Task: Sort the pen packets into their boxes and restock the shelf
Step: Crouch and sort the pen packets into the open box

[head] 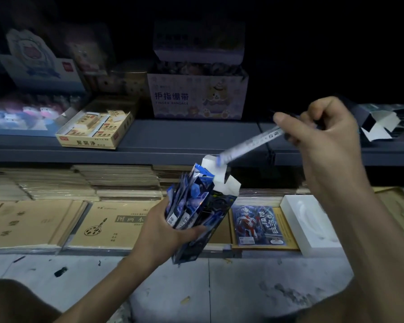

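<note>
My left hand (170, 231) grips a tall blue and black pen box (210, 210), tilted, together with a bundle of blue pen packets (187, 197) pressed against its left side. The box's white top flaps (219, 176) stand open. My right hand (322, 131) pinches one long pale pen packet (250, 143) by its upper end, slanting down to the left so its lower tip touches the open box mouth. Both hands are in front of a dark grey shelf (196, 145).
On the shelf sit a yellow eraser box (96, 129), a finger bandage box (196, 96) and an opened dark carton (380, 124) at right. Below lie stacked brown notebooks (112, 224), a hero card pack (257, 224) and a white tray (310, 227). Grey floor lies in front.
</note>
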Available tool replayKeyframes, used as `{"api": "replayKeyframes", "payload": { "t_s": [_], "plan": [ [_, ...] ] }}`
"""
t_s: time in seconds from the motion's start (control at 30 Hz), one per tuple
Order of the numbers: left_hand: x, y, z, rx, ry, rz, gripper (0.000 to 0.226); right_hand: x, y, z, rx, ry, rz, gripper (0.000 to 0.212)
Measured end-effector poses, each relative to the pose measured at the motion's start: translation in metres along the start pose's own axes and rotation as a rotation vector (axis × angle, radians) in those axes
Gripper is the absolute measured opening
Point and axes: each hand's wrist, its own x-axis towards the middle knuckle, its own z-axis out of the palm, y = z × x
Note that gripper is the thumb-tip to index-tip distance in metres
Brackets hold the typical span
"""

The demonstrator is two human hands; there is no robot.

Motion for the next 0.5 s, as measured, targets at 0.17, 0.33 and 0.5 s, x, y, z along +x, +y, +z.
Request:
{"api": "replayKeyframes", "payload": {
  "t_s": [0.17,0.33,0.5],
  "plan": [
    [-0.001,-0.001,-0.002,-0.036,0.057,0.005,0.043,0.001,-0.012,-0.013,0.221,-0.13,-0.046,0.045],
    [-0.004,0.0,-0.001,-0.042,0.082,0.048,0.047,-0.003,-0.013,-0.008,0.328,-0.212,-0.036,0.045],
    [-0.005,0.001,0.001,-0.065,0.091,0.074,0.05,-0.013,-0.002,-0.001,0.269,-0.239,0.027,0.044]
  ]
}}
